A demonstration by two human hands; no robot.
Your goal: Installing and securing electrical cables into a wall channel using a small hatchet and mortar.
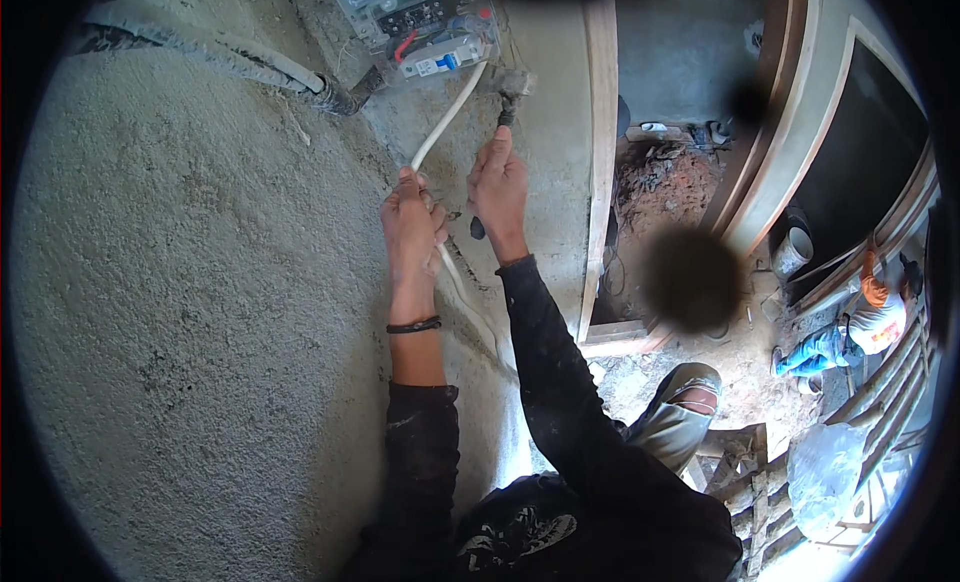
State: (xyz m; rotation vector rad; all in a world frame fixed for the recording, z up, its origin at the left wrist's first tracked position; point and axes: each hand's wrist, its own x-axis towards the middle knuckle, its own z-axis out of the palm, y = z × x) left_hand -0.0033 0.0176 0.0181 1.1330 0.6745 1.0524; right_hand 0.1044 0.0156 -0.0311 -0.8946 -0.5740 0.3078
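A white cable point(447, 127) runs down the rough wall from a clear-covered electrical box point(440, 54) with a breaker in it. My left hand point(411, 222) is closed around this cable below the box; whether it also pinches something small, I cannot make out. My right hand point(498, 187) grips a hammer by its dark handle. The hammer's dusty head point(513, 82) points up, close to the wall and just right of the cable's top end. Below my left hand, the cable's lower part point(465, 297) hangs slack along the wall.
A dirty grey conduit point(235, 57) bends across the upper left wall. Right of the hammer stands a wooden door frame point(601, 132). Another person point(870, 322) works far right below, near a white bucket point(793, 252). Wooden poles and clear plastic sheet point(825, 472) are at lower right.
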